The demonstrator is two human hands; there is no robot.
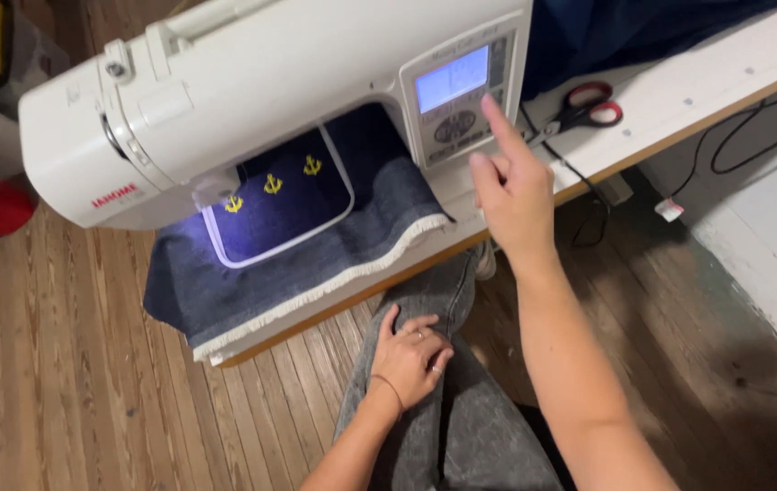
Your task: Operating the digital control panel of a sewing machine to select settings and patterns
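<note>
Worn wooden floorboards run under a white bench. My right hand sits at three o'clock of the embroidery machine, index finger out at its control panel, other fingers curled, grasping nothing. My left hand rests loose on my knee. The panel looks rigid, likely needing only a light press. The denim under the hoop looks soft.

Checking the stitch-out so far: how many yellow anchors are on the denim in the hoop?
3: left anchor, middle anchor, right anchor, in a rising row; the machine head may hide more.
</note>
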